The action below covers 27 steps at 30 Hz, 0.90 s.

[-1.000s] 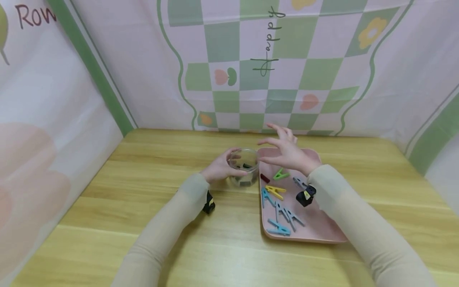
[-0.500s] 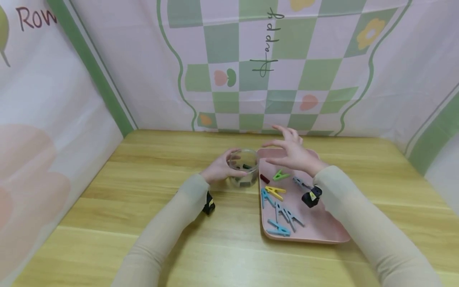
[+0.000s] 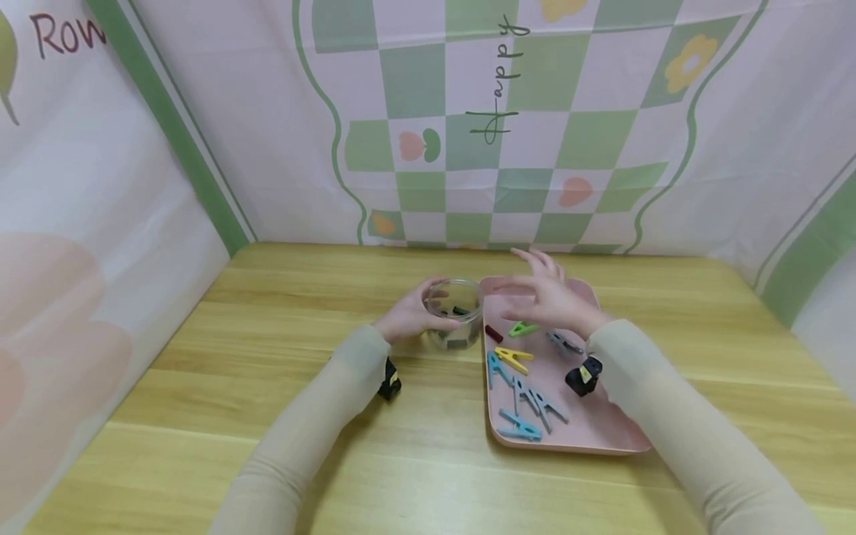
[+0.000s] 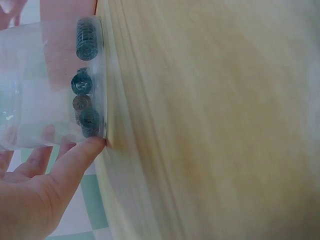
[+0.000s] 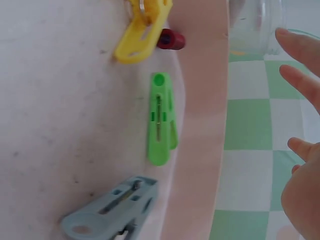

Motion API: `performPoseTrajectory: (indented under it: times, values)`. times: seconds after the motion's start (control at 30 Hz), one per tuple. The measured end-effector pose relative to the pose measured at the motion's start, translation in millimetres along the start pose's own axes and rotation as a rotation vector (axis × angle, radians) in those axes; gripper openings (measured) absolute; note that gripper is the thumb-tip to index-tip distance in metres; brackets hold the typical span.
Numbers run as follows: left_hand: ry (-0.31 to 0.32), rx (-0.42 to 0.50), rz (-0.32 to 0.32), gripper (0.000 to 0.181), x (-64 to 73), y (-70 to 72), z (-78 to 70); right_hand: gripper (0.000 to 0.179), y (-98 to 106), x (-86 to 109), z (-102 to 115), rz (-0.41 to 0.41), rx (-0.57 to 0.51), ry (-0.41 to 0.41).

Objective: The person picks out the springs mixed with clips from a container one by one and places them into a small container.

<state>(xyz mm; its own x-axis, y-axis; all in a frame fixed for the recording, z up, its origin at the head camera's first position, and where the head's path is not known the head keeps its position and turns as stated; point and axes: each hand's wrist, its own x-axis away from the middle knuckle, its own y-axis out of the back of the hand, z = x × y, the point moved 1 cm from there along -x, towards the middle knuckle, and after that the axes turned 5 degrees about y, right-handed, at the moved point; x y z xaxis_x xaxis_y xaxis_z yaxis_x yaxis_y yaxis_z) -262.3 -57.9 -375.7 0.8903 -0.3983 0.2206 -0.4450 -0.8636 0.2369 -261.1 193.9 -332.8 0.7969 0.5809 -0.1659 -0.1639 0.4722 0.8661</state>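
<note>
My left hand [image 3: 409,313] grips a clear round jar [image 3: 463,328] that stands on the table, thumb on the near side and fingers behind. In the left wrist view several dark, ribbed little cylinders [image 4: 82,84] lie at the jar's bottom. Over the far end of a pink tray [image 3: 595,427], my right hand [image 3: 555,303] hovers with loosely spread fingers and nothing in them. Below it lie a green clothespin [image 3: 521,329] and a grey clothespin [image 3: 564,342]. A small dark red cylinder [image 3: 493,334] rests by the tray's left wall, near a yellow clothespin [image 3: 513,358].
More clothespins fill the tray's near left part, among them a blue one [image 3: 520,426] and a grey one [image 3: 550,406]. The tray stands right beside the jar on a wooden table [image 3: 301,297]. A patterned cloth [image 3: 421,82] hangs behind the table.
My right hand has drawn back from beside the jar's rim, moving right and then lower over the tray. The left hand and the jar have stayed in place.
</note>
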Motion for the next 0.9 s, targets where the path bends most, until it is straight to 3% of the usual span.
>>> performPoseTrajectory:
  times: [0.9]
  values:
    - [-0.003,-0.001,0.002,0.085,1.9,-2.1,-1.8,0.041,-28,5.3,-21,0.087,-0.003,-0.02]
